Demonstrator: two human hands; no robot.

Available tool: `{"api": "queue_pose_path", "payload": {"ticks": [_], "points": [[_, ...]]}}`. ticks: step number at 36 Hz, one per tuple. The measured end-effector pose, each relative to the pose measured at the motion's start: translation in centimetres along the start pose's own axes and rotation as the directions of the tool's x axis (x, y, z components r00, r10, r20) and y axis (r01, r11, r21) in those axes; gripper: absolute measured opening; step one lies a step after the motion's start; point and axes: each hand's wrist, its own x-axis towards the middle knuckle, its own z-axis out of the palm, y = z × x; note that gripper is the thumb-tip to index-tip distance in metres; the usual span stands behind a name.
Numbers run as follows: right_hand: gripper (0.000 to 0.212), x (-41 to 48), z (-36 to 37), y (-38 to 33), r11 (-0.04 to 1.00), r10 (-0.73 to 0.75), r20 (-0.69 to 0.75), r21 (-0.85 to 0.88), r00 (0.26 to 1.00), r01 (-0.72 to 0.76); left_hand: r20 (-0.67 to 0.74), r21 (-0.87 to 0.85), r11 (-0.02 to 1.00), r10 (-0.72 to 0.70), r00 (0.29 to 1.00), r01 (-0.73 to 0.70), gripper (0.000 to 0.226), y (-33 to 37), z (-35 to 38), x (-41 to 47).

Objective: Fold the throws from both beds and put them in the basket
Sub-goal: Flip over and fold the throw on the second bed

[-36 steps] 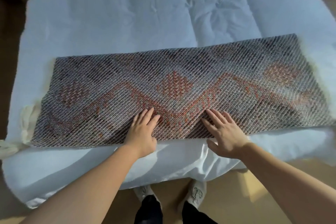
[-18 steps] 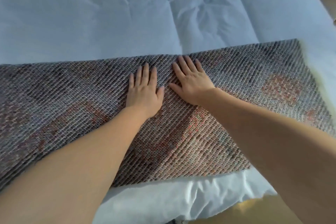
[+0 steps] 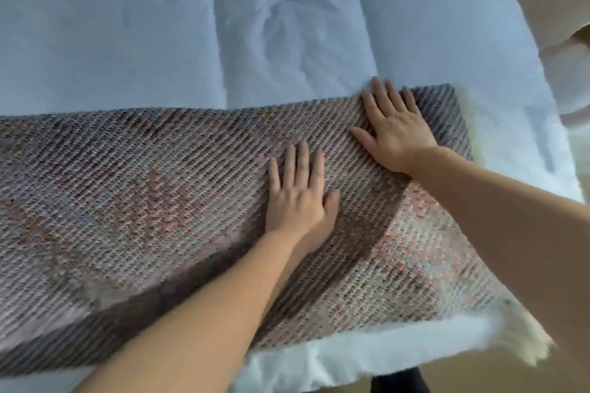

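Bed (image 3: 127, 25): folded woven throw (image 3: 127, 201). Right hand (image 3: 396, 128) has slid toward fringed end, left hand (image 3: 297, 198) trailing; both flat, gripping nothing. Smoothing before next fold.

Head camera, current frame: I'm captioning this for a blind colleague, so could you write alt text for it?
Two bare hands press flat on a woven grey-and-red throw laid across a pale blue bed, the left hand nearer the viewer, the right hand by its far right corner.

hands (image 3: 344, 166) on throw (image 3: 143, 207) on bed (image 3: 127, 25)
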Motion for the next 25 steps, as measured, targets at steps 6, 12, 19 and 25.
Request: {"api": "queue_pose_path", "payload": {"ticks": [6,12,19,25], "points": [[0.080,-1.0,0.6,8.0,0.998,-0.055,0.003,-0.003,0.998,0.055,0.072,-0.116,0.987,-0.106,0.992,0.114,0.071,12.1,1.7,-1.6],[0.079,-1.3,0.4,12.8,0.991,-0.111,0.034,0.077,0.993,0.108,0.110,-0.164,0.970,-0.162,0.981,0.178,0.077,21.9,3.9,-2.7],[0.061,-0.4,-1.4,13.7,0.958,-0.144,-0.156,0.225,0.977,0.177,0.232,-0.164,0.933,-0.279,0.932,0.320,0.097,30.1,4.8,-2.3],[0.027,0.4,-3.3,13.4,0.919,-0.030,-0.171,0.382,0.985,0.095,0.319,-0.110,0.947,-0.253,0.913,0.301,0.103,30.6,4.0,-1.7]]}}
